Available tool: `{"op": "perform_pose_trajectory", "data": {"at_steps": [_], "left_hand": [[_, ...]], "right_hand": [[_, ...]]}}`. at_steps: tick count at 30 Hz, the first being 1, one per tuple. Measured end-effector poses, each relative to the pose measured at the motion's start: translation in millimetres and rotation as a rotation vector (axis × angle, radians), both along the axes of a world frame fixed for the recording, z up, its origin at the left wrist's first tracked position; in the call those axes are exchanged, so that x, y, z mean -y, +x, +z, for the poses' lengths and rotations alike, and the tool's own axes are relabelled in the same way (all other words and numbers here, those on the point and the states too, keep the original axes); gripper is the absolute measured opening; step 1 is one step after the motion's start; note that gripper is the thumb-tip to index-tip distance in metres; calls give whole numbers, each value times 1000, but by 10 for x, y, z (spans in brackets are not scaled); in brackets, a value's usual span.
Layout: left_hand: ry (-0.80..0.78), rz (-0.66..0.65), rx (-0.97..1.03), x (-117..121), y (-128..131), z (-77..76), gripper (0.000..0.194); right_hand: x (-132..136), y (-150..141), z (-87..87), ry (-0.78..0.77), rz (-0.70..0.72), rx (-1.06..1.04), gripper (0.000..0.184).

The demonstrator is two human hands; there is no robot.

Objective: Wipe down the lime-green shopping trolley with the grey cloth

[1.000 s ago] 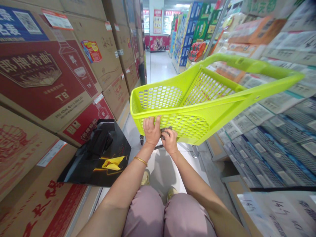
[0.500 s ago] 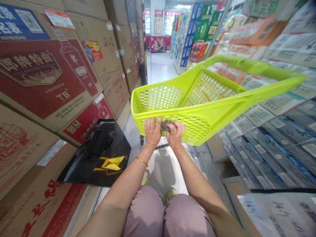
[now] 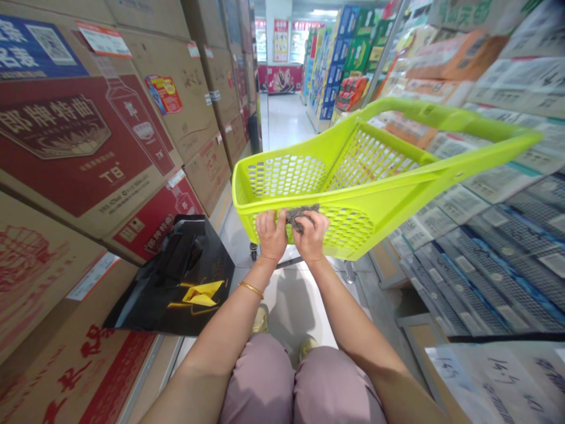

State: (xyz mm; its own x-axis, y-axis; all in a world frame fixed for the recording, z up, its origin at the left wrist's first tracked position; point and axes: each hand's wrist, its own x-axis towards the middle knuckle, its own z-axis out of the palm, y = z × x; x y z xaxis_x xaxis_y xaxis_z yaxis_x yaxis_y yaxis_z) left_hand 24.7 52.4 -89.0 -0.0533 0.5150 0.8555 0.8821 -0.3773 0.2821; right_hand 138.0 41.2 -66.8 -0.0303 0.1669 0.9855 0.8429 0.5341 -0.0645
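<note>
A lime-green shopping cart (image 3: 282, 200) with a perforated plastic basket stands across the aisle in front of me. My left hand (image 3: 271, 235) has its fingers curled against the basket's near side wall, toward the left end, and wears a gold bangle on the wrist. Beside it, my right hand (image 3: 311, 234) is closed on a crumpled grey-brown rag (image 3: 302, 217) and presses it to the same wall. Part of the rag sticks out above the right fingers and reaches toward the left thumb. The palms and the covered bit of wall are hidden.
Stacked cardboard boxes (image 3: 66, 135) line the left side. A black bag (image 3: 189, 277) with a yellow patch leans against them near my left forearm. On the right, packaged goods (image 3: 477, 265) fill low shelves. Tiled floor (image 3: 286, 118) runs on beyond the cart.
My right hand has shifted slightly up and left along the basket wall, and more of the rag shows above its fingers. My left hand stays nearly in place.
</note>
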Motion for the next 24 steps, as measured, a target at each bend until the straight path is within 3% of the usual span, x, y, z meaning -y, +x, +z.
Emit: {"op": "perform_pose_trajectory", "data": {"at_steps": [9, 12, 15, 20, 24], "left_hand": [[9, 6, -33, 23, -84, 108, 32], [-2, 13, -35, 27, -101, 109, 32], [-31, 1, -27, 29, -108, 84, 31], [50, 6, -9, 14, -73, 8, 29], [72, 41, 48, 9, -50, 11, 29]], "right_hand": [[84, -14, -492, -205, 45, 121, 11], [117, -9, -557, -267, 63, 131, 14], [140, -12, -437, -258, 88, 88, 16], [130, -116, 73, -124, 116, 55, 20], [52, -266, 378, -154, 116, 147, 28]]}}
